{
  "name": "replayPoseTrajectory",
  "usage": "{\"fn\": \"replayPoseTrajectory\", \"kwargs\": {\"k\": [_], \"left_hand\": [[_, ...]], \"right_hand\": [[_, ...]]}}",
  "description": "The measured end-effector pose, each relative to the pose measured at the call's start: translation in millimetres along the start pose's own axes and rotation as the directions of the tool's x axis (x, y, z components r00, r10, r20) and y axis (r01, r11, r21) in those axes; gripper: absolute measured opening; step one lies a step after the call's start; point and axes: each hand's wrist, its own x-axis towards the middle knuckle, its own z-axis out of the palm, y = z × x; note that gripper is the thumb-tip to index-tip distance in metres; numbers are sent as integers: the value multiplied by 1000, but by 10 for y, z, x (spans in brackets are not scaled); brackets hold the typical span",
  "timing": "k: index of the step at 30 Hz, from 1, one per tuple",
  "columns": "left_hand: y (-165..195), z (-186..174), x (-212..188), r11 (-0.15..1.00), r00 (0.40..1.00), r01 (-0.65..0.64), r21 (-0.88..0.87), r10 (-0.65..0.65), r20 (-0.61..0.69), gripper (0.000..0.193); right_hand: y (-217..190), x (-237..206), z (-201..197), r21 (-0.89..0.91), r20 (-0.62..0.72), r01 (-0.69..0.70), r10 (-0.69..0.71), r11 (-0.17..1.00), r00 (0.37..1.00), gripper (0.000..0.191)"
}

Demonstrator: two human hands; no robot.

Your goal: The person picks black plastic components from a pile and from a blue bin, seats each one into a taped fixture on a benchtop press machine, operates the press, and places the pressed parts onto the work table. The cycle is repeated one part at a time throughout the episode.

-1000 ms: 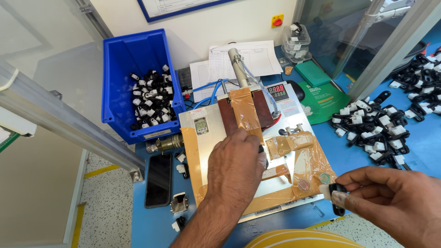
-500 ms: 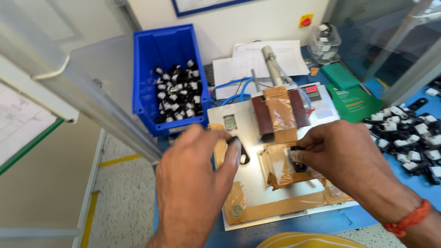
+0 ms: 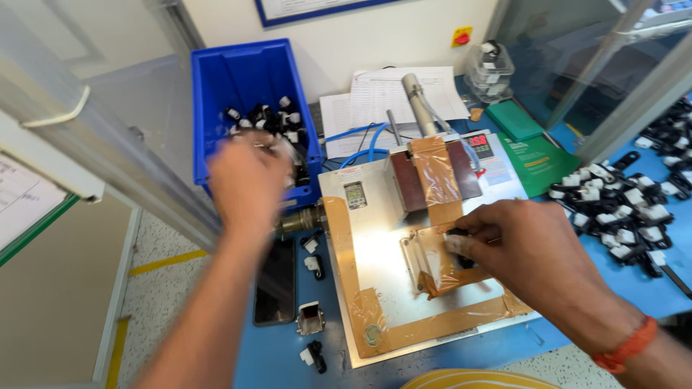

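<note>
Blue bin (image 3: 216, 108): open-topped plastic container at the far left edge of the table (image 3: 634, 288). Contents: a heap of small black-and-white clip parts (image 3: 263, 119), filling only the near part of the floor; the far wall and the rest of the floor show bare blue.

Left hand (image 3: 245, 180): over the near rim of the blue bin, blurred. Its fingers appear curled round something pale and shiny, but whether they grip it cannot be told.

Right hand (image 3: 530, 248): on the taped fixture plate (image 3: 375, 252) at the near middle of the table. Its fingers are closed on a small black-and-white part (image 3: 455, 245), pressed against the amber-taped nest at the plate's centre. An orange thread band circles the wrist.

Fixture plate: flat metal, edged with amber tape, a dark block (image 3: 432, 180) with a metal cylinder (image 3: 418, 101) at its far side, blue tubes running off behind.

Loose pile (image 3: 620, 202): many more black-and-white parts, uncontained, along the right edge of the table.

Clear jar (image 3: 489, 68): at the far right, holding a few small parts.

Other items: black phone (image 3: 275, 281) lying flat left of the plate; several stray parts (image 3: 311, 317) just beside it; printed papers (image 3: 389, 101) at the far edge; green pad (image 3: 537, 155) right of the plate.
</note>
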Motion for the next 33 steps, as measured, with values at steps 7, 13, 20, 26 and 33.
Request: {"fn": "replayPoseTrajectory", "kwargs": {"k": [7, 13, 20, 26, 33], "left_hand": [[-192, -134, 577, 584, 918, 314, -749, -387, 83, 24], [354, 118, -903, 733, 940, 332, -594, -312, 141, 25], [993, 166, -1828, 789, 658, 571, -226, -276, 700, 30], [1184, 120, -1678, 920, 810, 293, -262, -93, 579, 31], [1582, 267, -1564, 899, 852, 344, -271, -178, 492, 32]], "right_hand": [[878, -351, -51, -88, 38, -225, 229, 970, 973, 54], [1718, -406, 175, -372, 284, -256, 372, 892, 884, 98], [2345, -106, 385, -463, 402, -138, 346, 876, 848, 114], [2630, 90, 357, -486, 488, -31, 300, 873, 820, 119], [2995, 295, 457, -573, 530, 249, 122, 781, 839, 100]]}}
